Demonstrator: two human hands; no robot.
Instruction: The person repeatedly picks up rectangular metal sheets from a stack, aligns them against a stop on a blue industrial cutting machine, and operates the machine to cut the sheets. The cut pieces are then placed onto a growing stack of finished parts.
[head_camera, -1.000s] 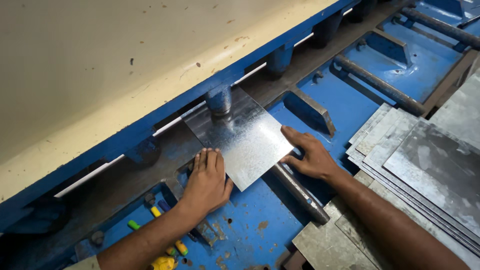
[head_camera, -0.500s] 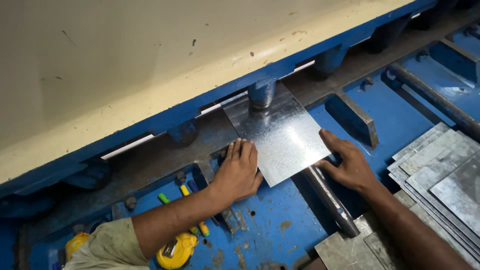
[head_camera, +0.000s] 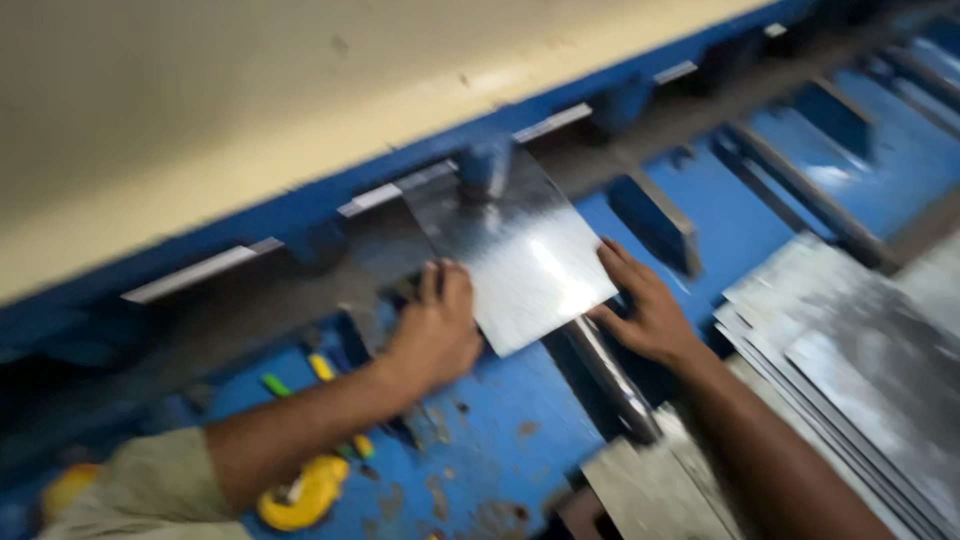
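Head view, blurred by motion, looked down on a blue machine bed (head_camera: 520, 440) with a cream and blue housing (head_camera: 300, 130) running across its far edge. A square metal sheet (head_camera: 520, 255) lay flat on the bed, its far edge pushed under the housing beside a blue hold-down foot (head_camera: 487, 170). Both hands bracketed the sheet at its near end. The left hand (head_camera: 435, 325) rested palm down on the bed at the sheet's near left edge, fingers extended and together, their tips touching or just overlapping that edge; it gripped nothing. The right hand (head_camera: 645, 310) lay at the sheet's near right edge, fingers stretched flat toward the sheet and pressing against it, likewise closed around nothing. So the sheet sat between the two hands and slightly beyond them, toward the housing. A steel bar (head_camera: 610, 380) ran from under the sheet's near corner toward the near edge of the bed. A stack of metal sheets (head_camera: 850, 360) lay near the bed's right edge, apart from the right forearm. A yellow tape measure (head_camera: 305, 495) and a few small yellow and green items (head_camera: 320, 365) sat near the left forearm, toward the bed's near left corner.
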